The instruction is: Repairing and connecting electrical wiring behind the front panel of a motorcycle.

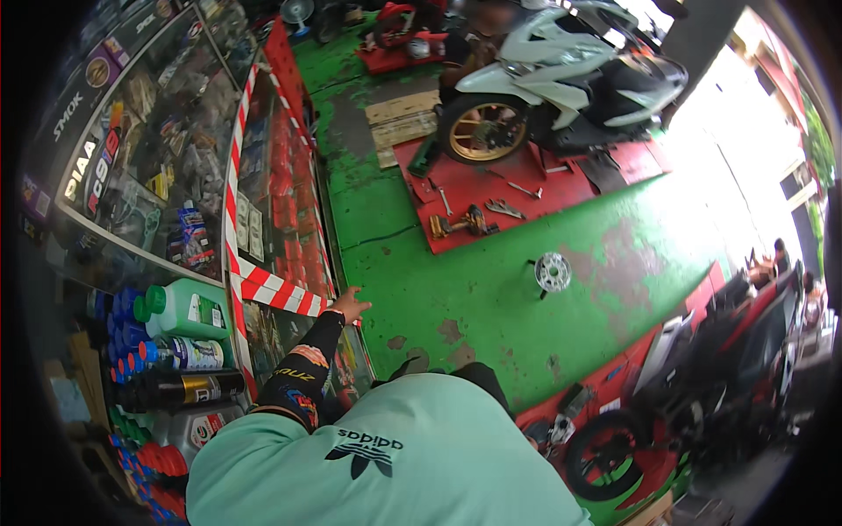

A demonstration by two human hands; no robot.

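Observation:
My left hand [353, 305] reaches forward over the near corner of a glass display case [261, 326], its fingers apart and nothing in them. Whether the palm touches the case's edge, I cannot tell. A patterned black sleeve [303, 373] covers that forearm. Red-and-white striped tape [279, 291] runs along the case's frame and ends close by the hand. My right hand is out of the picture; the light green shirt [438, 447] on my body fills the lower middle.
Bottles, including a green jug [189, 309], crowd the left. Ahead, a white scooter [561, 83] stands on a red platform [491, 206] with a cordless drill [465, 222] and wrenches; a person crouches behind it. A round metal part [553, 273] sits on the green floor. A dark motorcycle [702, 377] stands right.

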